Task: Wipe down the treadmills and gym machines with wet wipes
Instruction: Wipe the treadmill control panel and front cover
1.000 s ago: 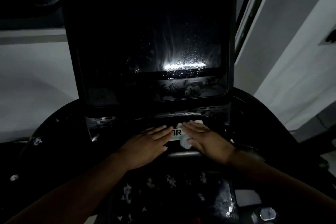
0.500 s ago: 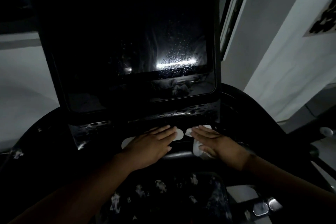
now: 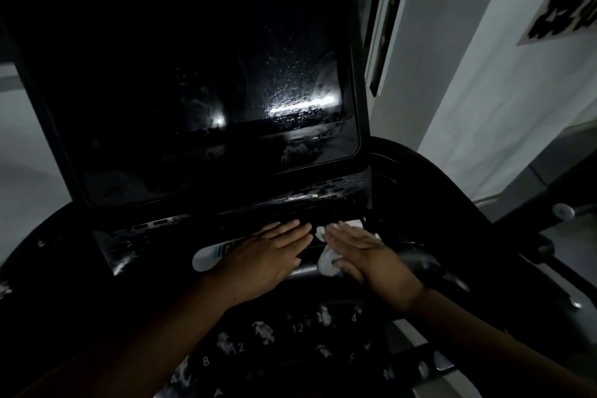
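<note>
1. Both hands lie flat with fingers straight, side by side on the ledge under the screen. The fingertips are close but not touching.
2. Left hand point(image 3: 268, 255) rests bare on the ledge and holds nothing. It covers most of a white oval sticker label point(image 3: 206, 257).
3. Right hand point(image 3: 371, 255) presses the crumpled white wet wipe point(image 3: 328, 263) against the ledge. The wipe pokes out at the fingertips and bunches up under the thumb side.
4. The large glossy black treadmill console screen point(image 3: 193, 90) shows droplets and smear streaks around the reflected light bar point(image 3: 303, 105). I'd judge it already wiped and still wet.
5. Step in hand looks like the ledge just below the slotted black vent strip point(image 3: 323, 191).
6. The black number keypad panel point(image 3: 290, 333) has whitish blotches. Can't tell if they are residue or glare, so I'd guess it still needs a pass.
7. Still to do, by my read: the curved black side rails point(image 3: 452, 191) and the keypad. No other machines are visible from here.
8. Readable writing: "8", "12", "12" and "4" on the keypad. A faint word below them is too dim to read.
9. The sticker label shows blue stripes and the start of some lettering, with the rest hidden under the left hand.
10. The pale wall sign with black lettering point(image 3: 568, 0) is cut off and skewed, so it's unreadable.
</note>
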Motion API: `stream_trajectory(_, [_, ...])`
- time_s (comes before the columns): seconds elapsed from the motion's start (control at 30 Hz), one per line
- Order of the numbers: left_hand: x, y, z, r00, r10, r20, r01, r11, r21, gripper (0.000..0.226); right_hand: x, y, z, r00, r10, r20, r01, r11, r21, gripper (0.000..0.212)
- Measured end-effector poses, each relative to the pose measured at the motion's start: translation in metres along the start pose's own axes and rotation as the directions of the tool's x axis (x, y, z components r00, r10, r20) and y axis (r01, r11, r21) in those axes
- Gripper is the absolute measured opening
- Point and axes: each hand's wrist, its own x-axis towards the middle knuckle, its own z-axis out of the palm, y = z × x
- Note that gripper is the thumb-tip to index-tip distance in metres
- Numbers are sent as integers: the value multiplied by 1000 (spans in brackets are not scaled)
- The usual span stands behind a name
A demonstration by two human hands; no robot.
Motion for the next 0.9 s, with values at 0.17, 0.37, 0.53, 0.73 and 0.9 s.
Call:
stream_trajectory(0.17, [3, 3, -1, 996, 35, -80, -32, 999, 40, 53, -17, 20, -22, 990, 90, 113, -100, 992, 84, 63])
stream_trajectory(0.37, [2, 5, 0, 995, 33, -95, -26, 997, 79, 53, -15, -2, -4, 997, -48, 62, 49, 999, -19, 50])
stream_trajectory(0.53, [3, 8, -3, 990, 51, -133, -38, 994, 100, 52, -45, 23, -20, 953, -246, 178, 286, 922, -259, 56])
stream_trajectory(0.73, [0, 6, -1, 992, 47, -118, -39, 997, 71, 52, -39, 28, -22, 927, -319, 195, 366, 882, -296, 62])
stream_trajectory(0.9, [2, 7, -1, 991, 48, -124, -37, 996, 85, 52, -23, 14, -3, 928, -305, 214, 352, 905, -240, 66])
